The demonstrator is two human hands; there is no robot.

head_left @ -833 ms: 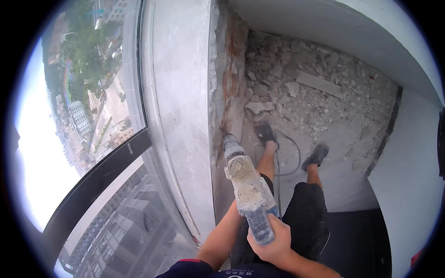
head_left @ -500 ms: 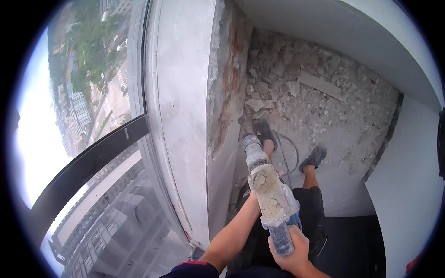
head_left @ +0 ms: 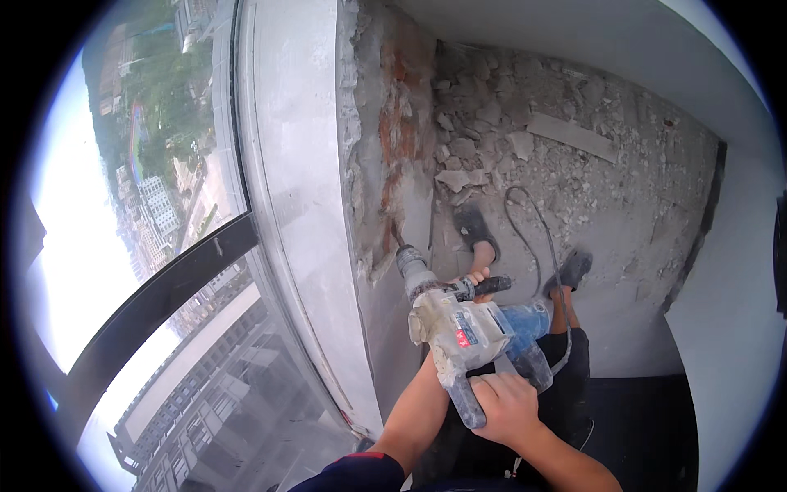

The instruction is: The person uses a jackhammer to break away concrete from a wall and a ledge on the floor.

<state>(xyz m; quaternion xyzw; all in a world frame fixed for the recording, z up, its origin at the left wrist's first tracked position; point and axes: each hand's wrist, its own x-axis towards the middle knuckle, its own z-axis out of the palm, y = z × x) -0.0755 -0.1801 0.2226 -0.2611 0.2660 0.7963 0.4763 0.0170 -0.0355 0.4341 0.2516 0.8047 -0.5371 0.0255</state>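
My right hand point(head_left: 508, 410) grips the rear handle of a dusty rotary hammer point(head_left: 459, 324) with a blue motor housing. The fingers of my left hand point(head_left: 480, 280) show wrapped round its black side handle, partly hidden by the tool, which also covers part of that forearm. The tool's chisel bit point(head_left: 398, 235) points up and left, its tip at the broken plaster and exposed orange brick of the wall edge point(head_left: 389, 123). A grey cord point(head_left: 541, 230) loops from the tool over the dusty floor between my dark-shod feet point(head_left: 471, 225).
Broken rubble point(head_left: 484, 115) and a flat pale board point(head_left: 574, 137) cover the upper floor. A tall window point(head_left: 156, 139) with a dark frame, looking down on buildings and trees, lies left of the white pillar point(head_left: 303, 164). A curved-looking white wall point(head_left: 713, 287) borders the right.
The hammer has turned to show its side and motor. Its front swung right, then back left onto the brick edge. More of my left hand's fingers show, and the cord loop sits higher.
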